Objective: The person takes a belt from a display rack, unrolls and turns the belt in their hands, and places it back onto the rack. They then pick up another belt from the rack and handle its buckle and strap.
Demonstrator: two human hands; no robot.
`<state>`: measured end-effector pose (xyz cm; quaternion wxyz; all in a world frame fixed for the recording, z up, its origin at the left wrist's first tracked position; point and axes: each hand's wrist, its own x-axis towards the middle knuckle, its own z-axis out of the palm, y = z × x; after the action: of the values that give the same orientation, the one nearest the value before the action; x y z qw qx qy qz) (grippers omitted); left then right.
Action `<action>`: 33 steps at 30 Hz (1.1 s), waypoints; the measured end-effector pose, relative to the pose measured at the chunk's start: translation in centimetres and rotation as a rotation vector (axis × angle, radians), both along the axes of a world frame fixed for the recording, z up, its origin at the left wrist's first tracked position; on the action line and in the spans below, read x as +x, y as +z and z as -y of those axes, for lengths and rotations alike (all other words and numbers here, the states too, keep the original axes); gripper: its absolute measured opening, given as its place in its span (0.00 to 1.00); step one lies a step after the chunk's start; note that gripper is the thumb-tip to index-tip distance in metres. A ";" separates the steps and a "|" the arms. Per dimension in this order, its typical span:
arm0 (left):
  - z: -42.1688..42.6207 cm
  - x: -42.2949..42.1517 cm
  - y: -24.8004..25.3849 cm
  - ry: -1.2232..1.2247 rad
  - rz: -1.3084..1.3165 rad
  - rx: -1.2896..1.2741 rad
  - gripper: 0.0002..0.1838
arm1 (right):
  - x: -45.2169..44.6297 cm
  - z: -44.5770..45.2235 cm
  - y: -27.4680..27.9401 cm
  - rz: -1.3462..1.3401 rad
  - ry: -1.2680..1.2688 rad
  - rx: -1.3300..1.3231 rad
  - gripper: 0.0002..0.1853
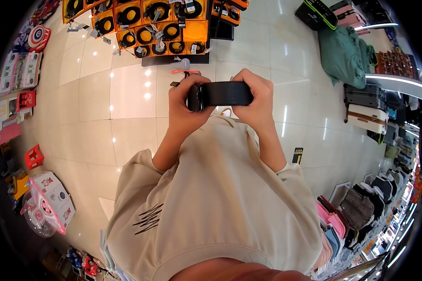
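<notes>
Between my two hands is a coiled black belt (pixel 227 93), held up in front of my chest. My left hand (pixel 185 104) is closed around the end with the dark, shiny buckle (pixel 200 97). On the opposite side, my right hand (pixel 255 99) grips the coil with thumb and fingers. A small dark tag (pixel 174 84) and a reddish item (pixel 184 71) show just beyond my left hand; whether they hang from the belt I cannot tell. Ahead stands an orange display rack (pixel 194 30) with several coiled belts in its compartments.
Pale glossy tiles (pixel 131 100) cover the floor. To the right are a green bag (pixel 344 54), a cream suitcase (pixel 366 118) and hanging clothes (pixel 361 201). A red stool (pixel 34 157) and a white-and-pink box (pixel 54 196) stand at the left.
</notes>
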<state>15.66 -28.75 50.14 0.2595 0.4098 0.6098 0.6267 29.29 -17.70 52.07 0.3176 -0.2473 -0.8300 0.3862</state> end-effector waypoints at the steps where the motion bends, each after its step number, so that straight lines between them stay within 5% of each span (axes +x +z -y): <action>1: 0.3 0.2 0.1 -0.009 0.055 0.011 0.19 | -0.1 0.3 0.6 -0.059 -0.002 -0.013 0.10; 5: 0.1 2.1 0.6 0.081 0.694 0.210 0.19 | -1.2 2.4 0.7 -0.442 -0.140 -0.384 0.09; 7: -0.1 1.6 0.7 0.080 0.677 0.202 0.20 | -1.6 3.3 0.3 -0.471 -0.166 -0.535 0.09; 8: -0.1 1.4 0.8 0.079 0.669 0.198 0.21 | -1.5 3.1 0.3 -0.396 -0.147 -0.452 0.08; 10: -0.2 0.0 0.4 -0.008 0.256 0.057 0.21 | -0.3 2.3 0.4 -0.248 -0.119 -0.287 0.08; 14: 0.4 -0.7 0.2 -0.103 0.092 0.042 0.20 | 0.2 1.9 2.5 0.012 -0.032 -0.156 0.08; 17: -0.3 1.3 1.7 0.013 0.539 0.147 0.21 | -1.0 3.3 0.0 -0.473 -0.200 -0.470 0.08; 19: -0.3 1.7 1.9 0.025 0.792 0.163 0.21 | -1.5 3.6 -1.6 -0.497 -0.215 -0.586 0.09; 22: -0.3 0.7 1.1 0.010 0.428 0.044 0.22 | -0.6 2.4 -0.9 -0.366 -0.194 -0.664 0.09; 26: 0.1 0.1 -0.4 -0.147 0.608 0.175 0.27 | 0.4 1.7 0.2 -0.288 -0.151 -0.614 0.09; 29: -0.4 0.4 1.5 -0.084 1.086 0.324 0.29 | -0.4 2.1 0.1 -0.366 -0.174 -0.721 0.11; 33: -0.4 0.2 1.2 -0.019 0.360 0.098 0.31 | -0.8 2.8 -2.6 -0.379 -0.147 -0.770 0.13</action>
<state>15.87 -28.32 51.32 0.3499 0.3090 0.5186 0.7163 28.48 -20.55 49.45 0.3756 -0.3308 -0.5324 0.6826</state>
